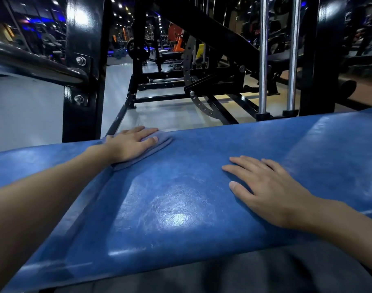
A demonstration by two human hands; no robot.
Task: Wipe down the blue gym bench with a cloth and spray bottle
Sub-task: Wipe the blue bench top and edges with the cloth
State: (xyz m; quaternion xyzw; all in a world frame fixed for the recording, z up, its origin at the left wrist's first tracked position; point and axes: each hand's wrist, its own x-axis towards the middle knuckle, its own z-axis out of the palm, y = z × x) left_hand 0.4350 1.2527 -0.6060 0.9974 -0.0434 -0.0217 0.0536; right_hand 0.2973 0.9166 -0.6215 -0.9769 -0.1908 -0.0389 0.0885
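The blue gym bench (pixel 181 197) has glossy padded upholstery and spans the view horizontally. A folded blue-grey cloth (pixel 159 142) lies flat near its far edge.

Bench (pixel 181 208) spans the view left to right. Cloth (pixel 147 149) lies on the bench at its far edge, left of middle, left hand (pixel 129 144) flat on top of it. Right hand (pixel 267 187) flat on bare bench surface, right of middle, well apart from cloth. Behind the far edge: upright post (pixel 83 70) at left, machine frame (pixel 191 85) mid, two vertical rods (pixel 278 56) right, probably guide rods
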